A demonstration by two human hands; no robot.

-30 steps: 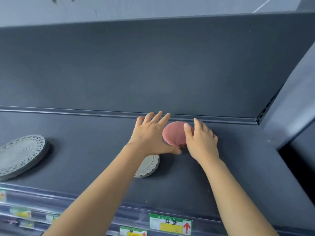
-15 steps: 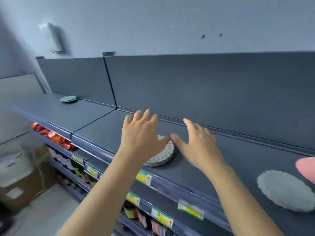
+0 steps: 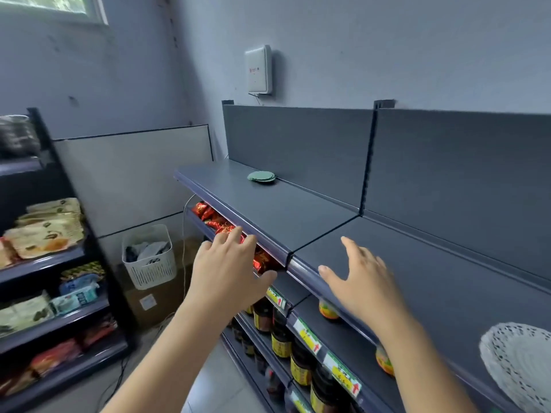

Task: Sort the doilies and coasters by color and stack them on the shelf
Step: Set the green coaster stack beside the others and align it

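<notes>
A small stack of green coasters [image 3: 261, 176] lies far back on the left section of the dark grey top shelf [image 3: 298, 216]. A white lace doily stack [image 3: 518, 359] sits on the same shelf at the lower right edge of view. My left hand [image 3: 229, 269] hovers in front of the shelf's front edge, fingers spread and holding nothing. My right hand [image 3: 357, 281] is over the front lip of the right section, also spread and holding nothing. Both hands are well short of the green coasters.
Below the top shelf are red snack packets [image 3: 208, 213], dark jars [image 3: 301, 365] and price labels [image 3: 307, 332]. A white basket [image 3: 149, 257] on a cardboard box stands by the wall. A second rack with packaged goods [image 3: 44, 231] is at the left.
The view has swung left along the shelf. Both hands left the pink coasters, passed the white doily and now reach left, still holding nothing. The pink and grey stacks are out of view.
</notes>
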